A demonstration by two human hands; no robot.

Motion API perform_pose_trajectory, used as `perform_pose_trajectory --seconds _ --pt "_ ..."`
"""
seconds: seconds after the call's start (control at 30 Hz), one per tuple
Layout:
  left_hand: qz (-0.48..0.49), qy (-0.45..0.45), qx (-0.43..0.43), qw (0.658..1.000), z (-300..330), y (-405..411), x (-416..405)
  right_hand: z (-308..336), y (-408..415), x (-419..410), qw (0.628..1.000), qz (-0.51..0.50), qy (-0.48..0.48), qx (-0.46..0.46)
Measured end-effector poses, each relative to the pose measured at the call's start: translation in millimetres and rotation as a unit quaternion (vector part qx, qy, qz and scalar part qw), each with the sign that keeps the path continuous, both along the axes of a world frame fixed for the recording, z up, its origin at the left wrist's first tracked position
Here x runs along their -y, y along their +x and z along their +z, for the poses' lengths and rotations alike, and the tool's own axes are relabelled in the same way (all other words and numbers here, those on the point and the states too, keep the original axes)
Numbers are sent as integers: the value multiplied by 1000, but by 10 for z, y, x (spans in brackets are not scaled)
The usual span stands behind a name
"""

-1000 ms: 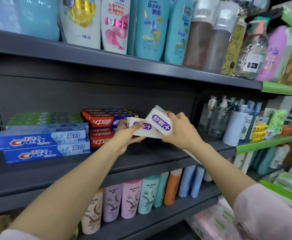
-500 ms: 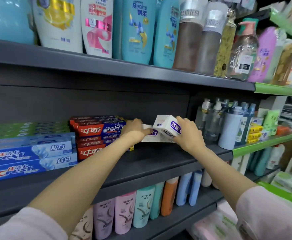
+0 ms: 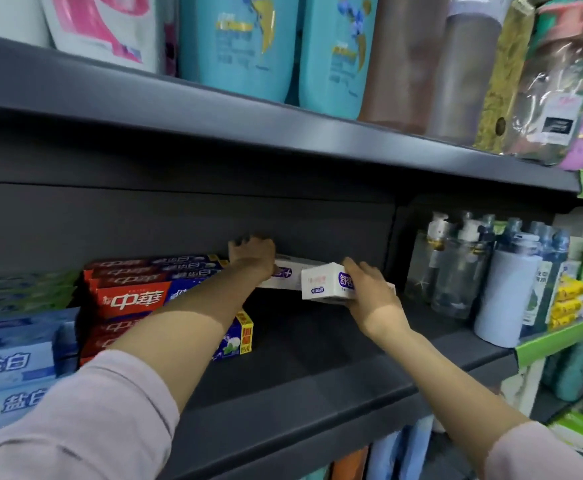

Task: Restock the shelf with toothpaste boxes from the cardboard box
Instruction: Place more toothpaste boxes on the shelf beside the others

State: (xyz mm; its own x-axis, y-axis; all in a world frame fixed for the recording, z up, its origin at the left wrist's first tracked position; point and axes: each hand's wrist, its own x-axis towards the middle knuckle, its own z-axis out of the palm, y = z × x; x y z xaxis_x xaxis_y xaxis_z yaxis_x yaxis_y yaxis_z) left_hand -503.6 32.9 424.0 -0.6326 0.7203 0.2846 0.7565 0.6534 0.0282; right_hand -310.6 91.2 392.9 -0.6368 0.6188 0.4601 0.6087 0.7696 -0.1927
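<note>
Both hands are reaching into the middle shelf, each carrying a white toothpaste box. The left hand is gripping the rear box, fingers curled over its far end; that box is lying lengthwise along the shelf, extending rightward from those fingers, just beside the red boxes. The right hand is gripping the front box, which is projecting leftward from its fingers, long axis running roughly left to right, end face toward the camera. The front box is partly overlapping the rear one; whether either is resting on the shelf cannot be told. The right hand is probably nearer the bare shelf space ahead.
</note>
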Motion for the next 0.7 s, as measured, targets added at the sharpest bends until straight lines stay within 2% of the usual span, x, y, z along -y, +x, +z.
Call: perform_pose_trajectory --seconds 0.13,0.17,0.23,0.3,0.37,0.4,0.5,0.57,0.7 --pt "7 -67 -13 998 -78 -57 -43 -84 -171 -100 1000 23 14 -8" --pt "-5 -52 -14 999 -64 -48 -43 -90 -213 -101 999 32 13 -12" --pt "-67 51 3 996 20 26 11 -58 -269 -75 999 44 12 -17" --pt "-173 162 120 964 107 173 122 -19 -307 -46 998 56 13 -3" --pt "-248 159 228 928 148 354 278 20 -316 -23 998 67 8 9" --pt "-264 122 237 927 144 429 353 34 -315 -14 997 70 4 11" --pt "-262 51 164 950 51 520 465 39 -330 38 997 70 -10 13" --pt "-251 75 125 957 -14 507 494 -13 -355 102 998 57 -28 -17" --pt "-228 142 147 952 -8 450 597 -96 -323 192 978 -24 -155 -141"
